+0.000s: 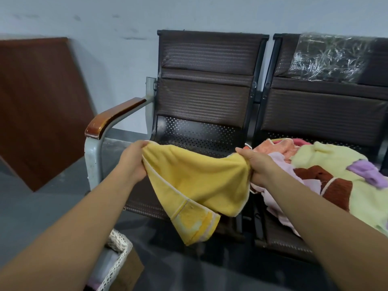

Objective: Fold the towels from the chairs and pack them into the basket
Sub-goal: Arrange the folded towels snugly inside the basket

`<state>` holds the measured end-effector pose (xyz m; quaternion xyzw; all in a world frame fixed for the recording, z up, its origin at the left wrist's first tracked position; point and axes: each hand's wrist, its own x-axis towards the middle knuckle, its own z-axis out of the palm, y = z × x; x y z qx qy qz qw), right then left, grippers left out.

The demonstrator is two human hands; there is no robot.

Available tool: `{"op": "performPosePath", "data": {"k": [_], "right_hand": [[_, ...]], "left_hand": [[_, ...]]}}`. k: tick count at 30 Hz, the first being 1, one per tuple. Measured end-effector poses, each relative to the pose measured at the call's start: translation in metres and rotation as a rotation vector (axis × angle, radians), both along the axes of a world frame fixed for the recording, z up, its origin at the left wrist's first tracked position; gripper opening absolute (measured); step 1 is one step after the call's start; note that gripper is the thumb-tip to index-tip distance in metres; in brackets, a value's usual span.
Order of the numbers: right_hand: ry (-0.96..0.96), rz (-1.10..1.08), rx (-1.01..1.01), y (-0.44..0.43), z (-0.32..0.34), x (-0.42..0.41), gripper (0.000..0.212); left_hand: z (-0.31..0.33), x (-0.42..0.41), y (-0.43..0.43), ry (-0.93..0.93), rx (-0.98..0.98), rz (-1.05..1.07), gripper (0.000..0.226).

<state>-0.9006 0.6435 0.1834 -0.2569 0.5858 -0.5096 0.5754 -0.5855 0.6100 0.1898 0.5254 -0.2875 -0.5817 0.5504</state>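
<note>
Cool, even light here, a touch dim, and the pale wall (105,22) reads flat bluish grey. Shadows are soft-edged: a dark pool sits on the bench (201,97) seat beneath the yellow towel (199,185), and the floor under the bench's front edge goes near black. Glare sparkles off the crinkled plastic wrap (329,57) at the bench's far right corner, plus 1 small highlight on the wooden armrest (109,120) at its left edge. Wide-angle bending shows plainly: the backrests lean outward and both forearms swell toward the bottom corners. The lace basket rim (120,259) down low is soft, slightly smeared.
</note>
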Motion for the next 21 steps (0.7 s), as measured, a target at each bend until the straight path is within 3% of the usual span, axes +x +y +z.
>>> {"op": "performPosePath", "data": {"k": [3, 5, 7, 12, 14, 16, 18, 21], "right_hand": [[0.022, 0.188, 0.048, -0.004, 0.028, -0.008, 0.019], [0.026, 0.229, -0.033, -0.012, 0.053, -0.017, 0.024], [-0.038, 0.181, -0.158, -0.019, 0.076, -0.025, 0.031], [0.263, 0.005, -0.237, -0.028, 0.107, -0.024, 0.023], [0.241, -0.099, -0.262, -0.032, 0.115, -0.025, 0.031], [0.246, -0.131, -0.304, -0.032, 0.119, -0.024, 0.024], [0.43, -0.072, -0.357, -0.027, 0.118, -0.021, 0.009], [0.739, -0.005, -0.376, -0.025, 0.111, -0.022, 0.016]], "left_hand": [[0.019, 0.002, -0.002, 0.114, -0.052, 0.05, 0.01], [0.037, 0.005, -0.008, 0.115, -0.087, 0.033, 0.022], [0.056, 0.009, -0.016, 0.171, -0.148, 0.007, 0.034], [0.09, 0.008, -0.019, 0.154, -0.209, -0.044, 0.03], [0.095, 0.012, -0.018, 0.144, -0.212, -0.069, 0.037], [0.097, 0.015, -0.02, 0.144, -0.241, -0.063, 0.032], [0.096, 0.014, -0.016, 0.022, -0.256, 0.025, 0.02], [0.088, 0.015, -0.011, -0.507, -0.304, 0.103, 0.021]]}}
